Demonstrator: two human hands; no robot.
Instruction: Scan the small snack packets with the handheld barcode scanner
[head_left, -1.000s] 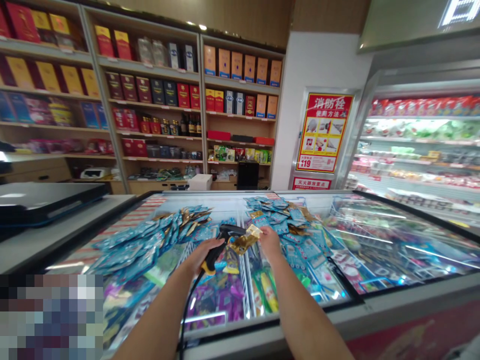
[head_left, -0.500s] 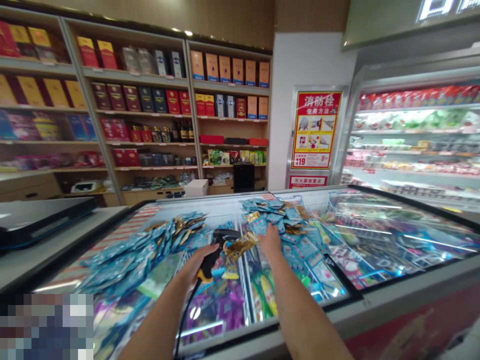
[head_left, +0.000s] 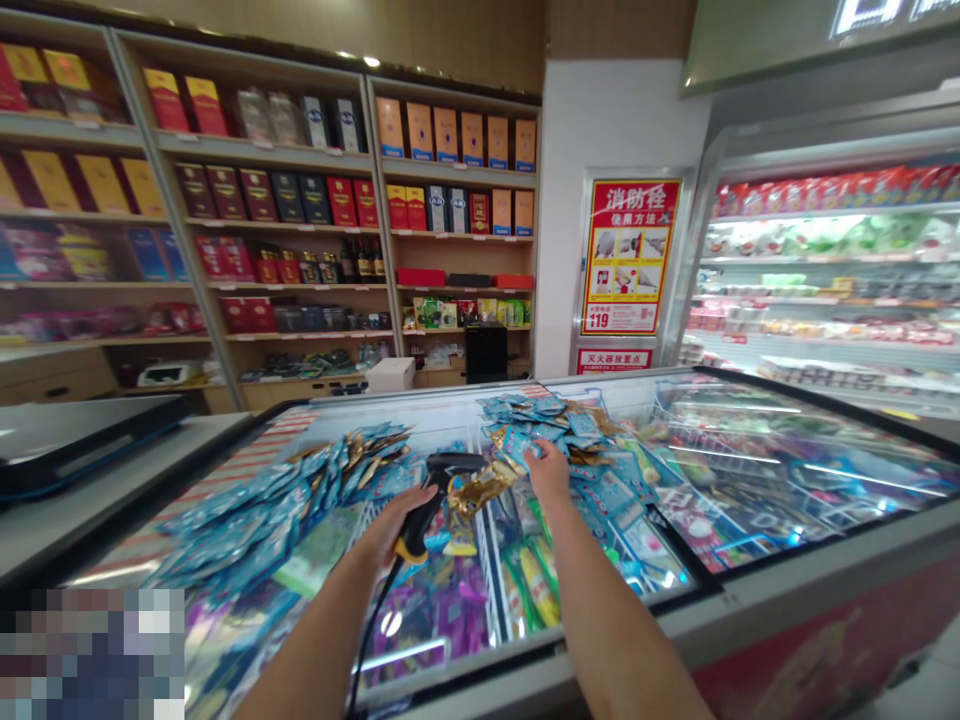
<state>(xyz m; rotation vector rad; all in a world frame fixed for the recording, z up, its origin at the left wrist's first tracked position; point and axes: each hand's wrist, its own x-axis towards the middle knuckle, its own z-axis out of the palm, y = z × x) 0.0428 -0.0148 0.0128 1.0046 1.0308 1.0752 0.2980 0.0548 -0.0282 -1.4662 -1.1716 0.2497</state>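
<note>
My left hand (head_left: 397,522) is wrapped around a black and yellow barcode scanner (head_left: 421,518), its head pointing right and its cable trailing down past my forearm. Just right of the scanner is a shiny gold packet (head_left: 481,487); whether my left fingers touch it cannot be made out. Between the fingertips of my right hand (head_left: 550,470) is a blue packet (head_left: 516,446), held in front of the scanner's head. A heap of similar blue and gold packets (head_left: 559,412) lies behind my right hand. Another long pile of blue packets (head_left: 247,515) spreads out to the left.
Beneath the piles is a glass-topped chest freezer (head_left: 750,590) with colourful frozen goods inside. A dark flat device (head_left: 82,440) sits on the counter at left. Shelves of boxes (head_left: 292,195) line the back wall, and a lit refrigerated display (head_left: 825,270) stands at right.
My right hand has shifted slightly up and to the right, and the blue packet in it has tilted. The left hand and scanner stay nearly in place.
</note>
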